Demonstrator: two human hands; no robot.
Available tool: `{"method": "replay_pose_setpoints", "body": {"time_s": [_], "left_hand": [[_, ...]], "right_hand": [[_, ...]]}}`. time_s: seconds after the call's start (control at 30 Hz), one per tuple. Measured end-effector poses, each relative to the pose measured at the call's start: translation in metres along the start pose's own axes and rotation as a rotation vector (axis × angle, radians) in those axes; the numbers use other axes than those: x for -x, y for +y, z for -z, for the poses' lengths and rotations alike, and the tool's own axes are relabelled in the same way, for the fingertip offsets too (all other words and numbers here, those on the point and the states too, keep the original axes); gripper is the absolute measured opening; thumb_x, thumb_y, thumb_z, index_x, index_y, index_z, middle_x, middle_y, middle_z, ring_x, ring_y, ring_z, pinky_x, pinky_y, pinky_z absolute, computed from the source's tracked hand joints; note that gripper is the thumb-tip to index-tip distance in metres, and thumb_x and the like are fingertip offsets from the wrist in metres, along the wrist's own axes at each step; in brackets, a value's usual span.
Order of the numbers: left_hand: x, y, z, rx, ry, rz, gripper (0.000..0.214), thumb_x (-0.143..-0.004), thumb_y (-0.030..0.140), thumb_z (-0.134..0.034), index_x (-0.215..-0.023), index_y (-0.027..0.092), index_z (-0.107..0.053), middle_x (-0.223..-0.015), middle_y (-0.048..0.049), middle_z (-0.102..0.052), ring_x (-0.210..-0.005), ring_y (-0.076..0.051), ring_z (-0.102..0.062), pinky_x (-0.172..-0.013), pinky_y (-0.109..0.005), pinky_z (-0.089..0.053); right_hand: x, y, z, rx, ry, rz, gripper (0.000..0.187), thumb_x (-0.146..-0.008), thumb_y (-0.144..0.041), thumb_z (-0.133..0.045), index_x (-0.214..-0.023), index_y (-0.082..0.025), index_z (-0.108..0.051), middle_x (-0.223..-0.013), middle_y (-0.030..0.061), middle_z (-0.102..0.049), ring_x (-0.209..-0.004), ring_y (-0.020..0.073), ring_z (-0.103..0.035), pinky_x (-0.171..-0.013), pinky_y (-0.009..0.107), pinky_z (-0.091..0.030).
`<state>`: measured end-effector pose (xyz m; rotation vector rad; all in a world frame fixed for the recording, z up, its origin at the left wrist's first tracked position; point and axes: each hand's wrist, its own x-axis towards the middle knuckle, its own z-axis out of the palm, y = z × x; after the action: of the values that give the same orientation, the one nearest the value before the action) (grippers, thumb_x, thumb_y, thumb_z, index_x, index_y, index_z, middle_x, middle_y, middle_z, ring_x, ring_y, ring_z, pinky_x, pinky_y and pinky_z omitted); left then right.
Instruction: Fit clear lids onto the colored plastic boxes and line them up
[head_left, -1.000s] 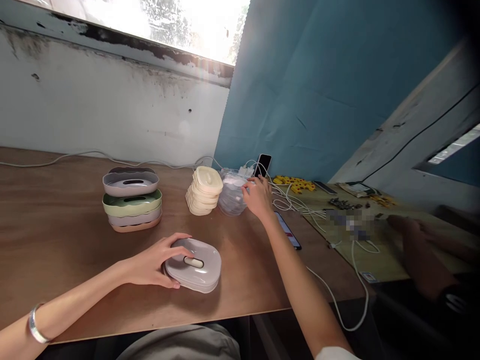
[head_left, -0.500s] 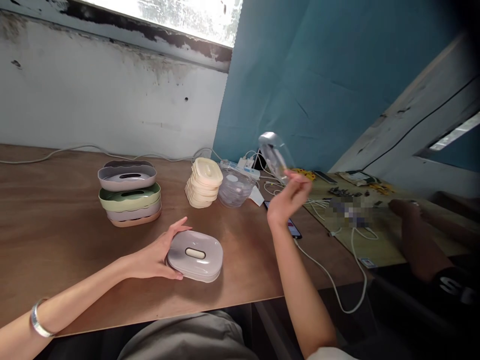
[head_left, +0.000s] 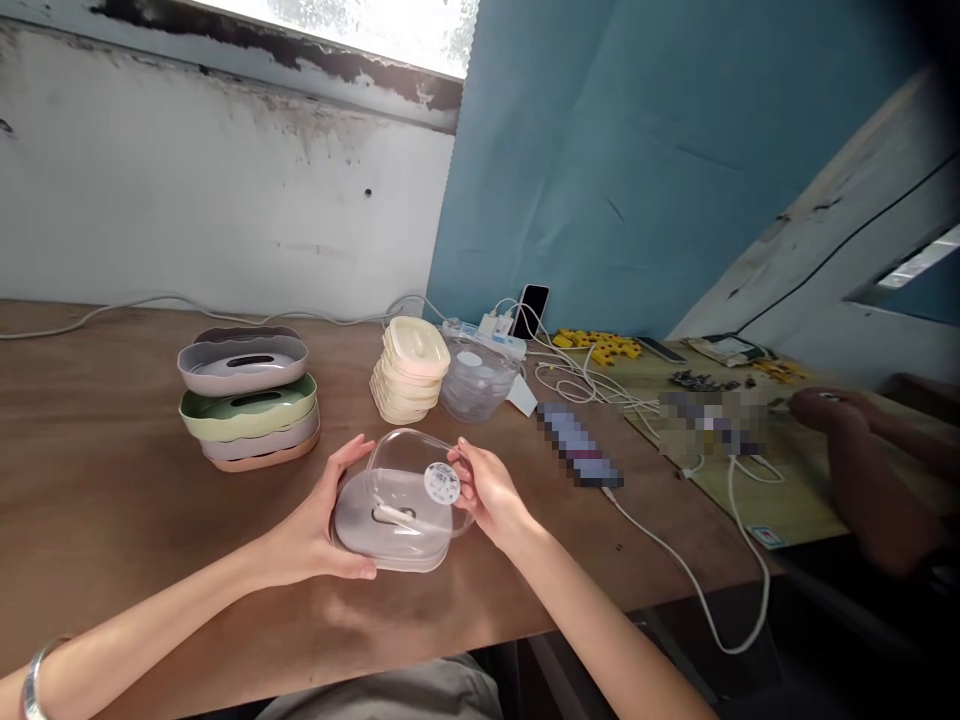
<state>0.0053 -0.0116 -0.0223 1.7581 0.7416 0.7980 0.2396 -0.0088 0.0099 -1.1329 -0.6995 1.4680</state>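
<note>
We have the lilac slotted box [head_left: 354, 520] on the wooden table [head_left: 112, 510] right in front of us, a cream piece [head_left: 391, 513] showing in its slot. Our left hand [head_left: 313, 528] is spread wide around the box's left end, thumb along the near edge and fingers at the far side, steadying it. Our right hand [head_left: 491, 492], its fingers nearly closed, pinches the right edge of a clear plastic cover [head_left: 405, 458], tilted over the box; we can't tell whether cover and box touch. As we judge it, the box's lilac parts are together, while the clear cover is not yet seated. Plenty seems left: a stack of wavy-rimmed trays [head_left: 251, 412] in lilac, green and peach stands beyond the box to its left, a stack of cream lids [head_left: 412, 365] straight behind it, and a stack of clear covers [head_left: 476, 385] behind it, slightly right.
</note>
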Motion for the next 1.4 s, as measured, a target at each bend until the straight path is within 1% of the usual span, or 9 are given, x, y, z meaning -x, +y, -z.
{"method": "replay_pose_setpoints", "body": {"time_s": [0.13,0.27,0.4,0.57,0.7,0.83,1.0,1.23,1.4], "left_hand": [[-0.004,0.002,0.002,0.115,-0.007,0.025,0.110,-0.063,0.039,-0.083,-0.143,0.032,-0.008,-0.152,-0.0128,-0.018,-0.141,-0.030,-0.017,-0.113,-0.054,-0.017],[-0.005,0.002,0.004,0.081,-0.031,0.017,0.110,-0.062,0.038,-0.084,-0.144,0.031,-0.010,-0.152,-0.0121,-0.020,-0.140,-0.030,-0.019,-0.113,-0.054,-0.016],[-0.004,0.002,0.007,0.030,-0.036,0.055,0.105,-0.063,0.043,-0.081,-0.142,0.033,-0.012,-0.146,-0.0111,-0.024,-0.136,-0.031,-0.026,-0.110,-0.053,-0.024],[-0.002,0.005,0.009,-0.002,-0.078,0.112,0.099,-0.066,0.041,-0.078,-0.140,0.034,-0.012,-0.130,-0.0086,-0.033,-0.122,-0.028,-0.043,-0.102,-0.049,-0.039],[-0.002,0.015,0.016,-0.051,-0.147,0.101,0.089,-0.071,0.033,-0.072,-0.139,0.031,-0.016,-0.133,-0.0084,-0.033,-0.123,-0.027,-0.042,-0.101,-0.045,-0.042],[-0.004,0.031,0.027,-0.279,-0.225,0.104,0.079,-0.068,0.030,-0.072,-0.135,0.030,-0.030,-0.132,-0.0053,-0.036,-0.122,-0.028,-0.043,-0.101,-0.043,-0.041],[-0.001,0.039,0.029,-0.469,-0.225,0.101,0.081,-0.065,0.022,-0.067,-0.135,0.028,-0.028,-0.134,-0.0062,-0.039,-0.117,-0.028,-0.048,-0.094,-0.037,-0.047],[-0.007,0.048,0.026,-0.926,-0.274,0.071,0.092,-0.062,0.032,-0.065,-0.144,0.016,-0.024,-0.140,-0.0173,-0.042,-0.127,-0.039,-0.038,-0.101,-0.052,-0.034],[-0.035,0.068,0.004,-0.988,-0.416,0.081,0.105,-0.056,0.037,-0.066,-0.147,0.010,-0.020,-0.144,-0.0209,-0.038,-0.131,-0.042,-0.034,-0.104,-0.056,-0.029]], "right_hand": [[-0.003,0.003,-0.005,0.098,0.019,-0.036,0.041,-0.067,-0.054,-0.069,-0.066,-0.016,-0.053,-0.045,-0.0104,-0.036,-0.034,0.0014,-0.024,-0.032,0.015,-0.017],[0.003,0.009,-0.007,0.332,0.008,0.093,0.040,-0.077,-0.058,-0.054,-0.081,-0.018,-0.058,-0.063,-0.0044,-0.051,-0.047,0.0063,-0.040,-0.038,0.017,-0.028],[0.010,0.014,-0.011,0.539,-0.086,0.202,0.030,-0.082,-0.047,-0.055,-0.096,-0.020,-0.057,-0.092,0.0018,-0.061,-0.078,0.0136,-0.057,-0.066,0.025,-0.047],[0.017,0.016,-0.016,0.653,-0.221,0.285,0.037,-0.080,-0.037,-0.061,-0.111,-0.020,-0.052,-0.119,0.0078,-0.058,-0.110,0.0196,-0.055,-0.096,0.036,-0.041],[0.023,0.011,-0.022,0.751,-0.229,0.281,0.029,-0.082,-0.034,-0.058,-0.107,-0.019,-0.055,-0.115,0.0076,-0.061,-0.106,0.0202,-0.056,-0.094,0.037,-0.042],[0.028,0.011,-0.028,0.802,-0.211,0.285,0.027,-0.082,-0.033,-0.059,-0.105,-0.020,-0.057,-0.111,0.0059,-0.062,-0.103,0.0204,-0.057,-0.091,0.036,-0.043],[0.033,0.016,-0.027,0.830,-0.205,0.342,0.028,-0.083,-0.034,-0.058,-0.107,-0.020,-0.056,-0.112,0.0074,-0.062,-0.103,0.0221,-0.057,-0.089,0.036,-0.043],[0.033,0.011,-0.025,0.816,-0.239,0.302,0.031,-0.082,-0.035,-0.060,-0.111,-0.022,-0.057,-0.112,0.0067,-0.062,-0.104,0.0245,-0.057,-0.089,0.038,-0.044],[0.030,0.020,-0.028,0.557,-0.242,0.263,0.029,-0.078,-0.030,-0.066,-0.104,-0.022,-0.058,-0.105,0.0037,-0.064,-0.100,0.0219,-0.060,-0.087,0.034,-0.046]]}}
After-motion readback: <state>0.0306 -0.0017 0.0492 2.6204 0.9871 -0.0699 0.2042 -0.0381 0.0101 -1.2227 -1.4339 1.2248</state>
